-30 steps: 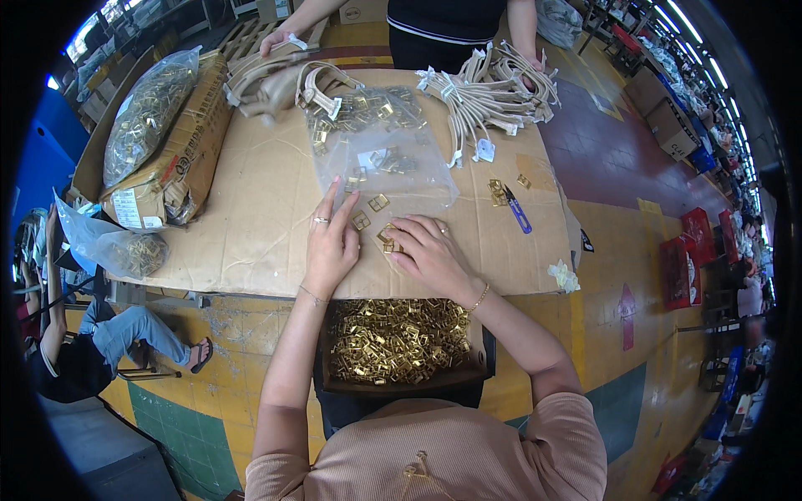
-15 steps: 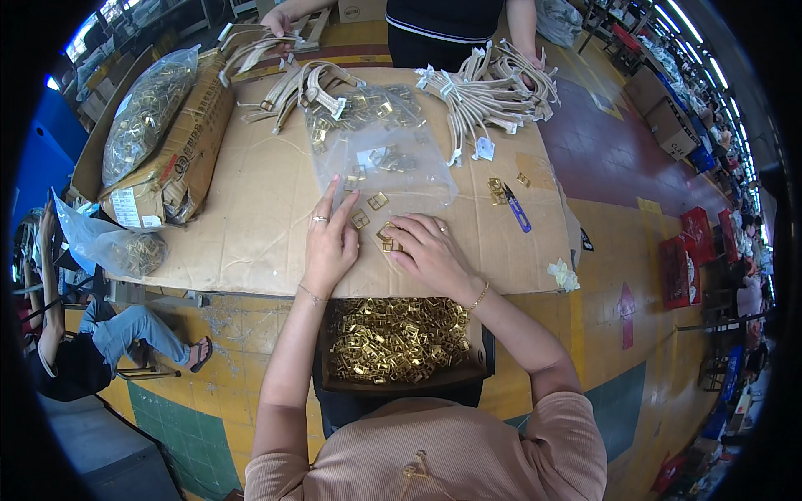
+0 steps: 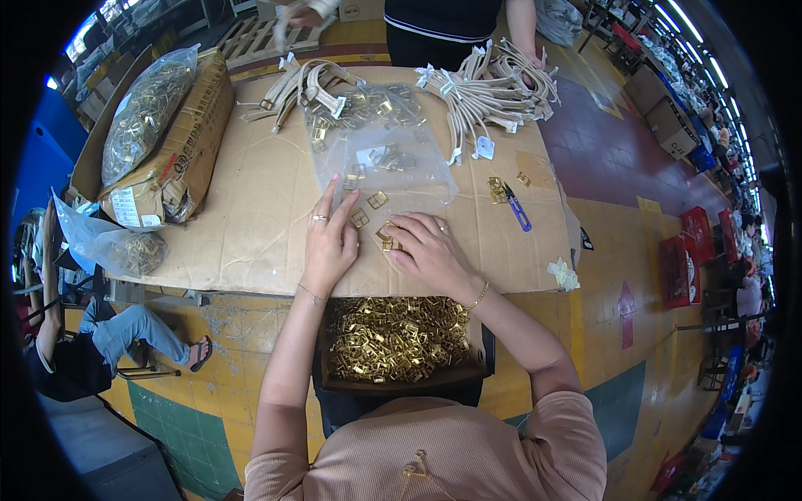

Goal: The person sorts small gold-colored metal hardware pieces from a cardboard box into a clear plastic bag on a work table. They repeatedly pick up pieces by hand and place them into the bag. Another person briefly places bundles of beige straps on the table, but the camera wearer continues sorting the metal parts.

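Observation:
My left hand (image 3: 331,242) lies on the cardboard-covered table with its fingers stretched out. Its fingertips reach the lower edge of a clear plastic bag (image 3: 426,184) containing gold buckles. My right hand (image 3: 430,250) bends its fingers over a few gold buckles (image 3: 387,236) on the tabletop. Two loose buckles, one a gold buckle (image 3: 360,219) and the other a flat buckle (image 3: 378,199), lie between my hands and the bag. Below the table edge, between my forearms, sits an open box (image 3: 478,338) heaped with gold buckles (image 3: 397,341).
Purple thread snips (image 3: 517,209) lie at the right beside several buckles (image 3: 497,190). Beige straps (image 3: 480,96) are piled at the far side, near a standing person (image 3: 443,29). A carton (image 3: 196,138) and bags of buckles (image 3: 150,113) occupy the left.
The person across the table has pulled a bundle of straps up off the far left of the table; that hand is now blurred. My own hands have hardly moved.

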A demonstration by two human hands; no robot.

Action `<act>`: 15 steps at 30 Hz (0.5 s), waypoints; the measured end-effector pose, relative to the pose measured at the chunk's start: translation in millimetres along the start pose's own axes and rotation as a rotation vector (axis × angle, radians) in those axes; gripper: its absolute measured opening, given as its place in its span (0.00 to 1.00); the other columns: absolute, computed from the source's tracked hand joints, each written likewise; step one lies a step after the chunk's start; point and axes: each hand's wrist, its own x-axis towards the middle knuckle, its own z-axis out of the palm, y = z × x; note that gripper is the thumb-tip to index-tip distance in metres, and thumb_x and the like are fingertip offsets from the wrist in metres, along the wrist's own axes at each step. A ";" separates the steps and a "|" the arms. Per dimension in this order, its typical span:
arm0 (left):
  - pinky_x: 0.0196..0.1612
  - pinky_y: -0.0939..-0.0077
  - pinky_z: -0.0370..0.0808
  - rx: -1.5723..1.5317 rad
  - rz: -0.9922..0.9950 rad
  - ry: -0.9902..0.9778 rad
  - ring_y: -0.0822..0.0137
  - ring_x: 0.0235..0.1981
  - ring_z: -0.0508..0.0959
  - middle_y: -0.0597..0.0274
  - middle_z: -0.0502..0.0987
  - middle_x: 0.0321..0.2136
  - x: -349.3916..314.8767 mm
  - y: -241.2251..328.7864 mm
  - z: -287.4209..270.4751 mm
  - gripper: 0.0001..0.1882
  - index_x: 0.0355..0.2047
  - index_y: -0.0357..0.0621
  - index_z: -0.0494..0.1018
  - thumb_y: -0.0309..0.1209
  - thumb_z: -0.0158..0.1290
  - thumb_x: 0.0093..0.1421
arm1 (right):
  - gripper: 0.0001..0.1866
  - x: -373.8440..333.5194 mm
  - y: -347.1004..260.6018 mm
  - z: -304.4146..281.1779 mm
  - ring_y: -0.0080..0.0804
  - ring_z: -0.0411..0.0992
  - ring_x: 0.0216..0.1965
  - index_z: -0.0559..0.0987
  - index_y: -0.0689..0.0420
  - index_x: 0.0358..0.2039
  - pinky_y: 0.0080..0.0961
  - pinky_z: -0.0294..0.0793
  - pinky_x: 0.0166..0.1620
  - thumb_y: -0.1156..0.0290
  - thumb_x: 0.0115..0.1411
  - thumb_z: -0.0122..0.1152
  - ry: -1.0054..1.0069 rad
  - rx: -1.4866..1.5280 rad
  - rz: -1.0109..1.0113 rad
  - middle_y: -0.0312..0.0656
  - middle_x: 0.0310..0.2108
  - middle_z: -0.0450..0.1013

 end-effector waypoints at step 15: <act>0.58 0.64 0.73 -0.016 -0.010 -0.001 0.46 0.63 0.69 0.43 0.61 0.67 -0.4 0.3 -0.1 0.30 0.59 0.46 0.73 0.15 0.47 0.56 | 0.28 0.0 0.2 -3.4 0.43 0.60 0.66 0.71 0.55 0.61 0.44 0.56 0.69 0.58 0.63 0.62 -0.042 0.005 0.038 0.45 0.64 0.65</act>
